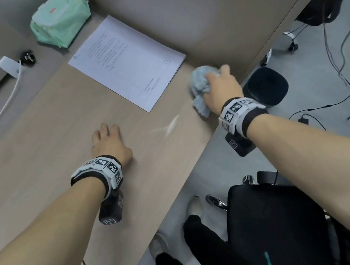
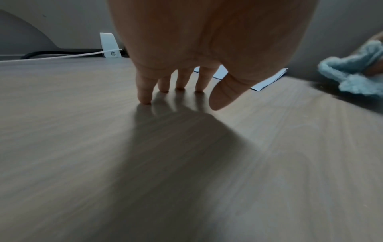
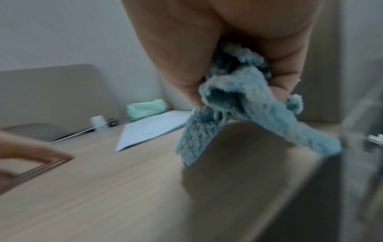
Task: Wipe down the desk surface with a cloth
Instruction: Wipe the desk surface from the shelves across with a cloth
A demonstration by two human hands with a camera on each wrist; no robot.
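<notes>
Right hand (image 1: pixel 219 87) clutched the bunched cloth (image 1: pixel 202 85) at the worktop's (image 1: pixel 54 138) 2 o'clock edge; left hand (image 1: pixel 108 143) lay flat, fingers spread. Best: press flatter, stroke toward 9 o'clock, skirt the paper (image 1: pixel 127 59).

Fluffy blue cloth (image 1: pixel 201 84), matt wood-grain desk (image 1: pixel 55 140), seemingly plain paper sheet (image 1: pixel 127 61).
</notes>
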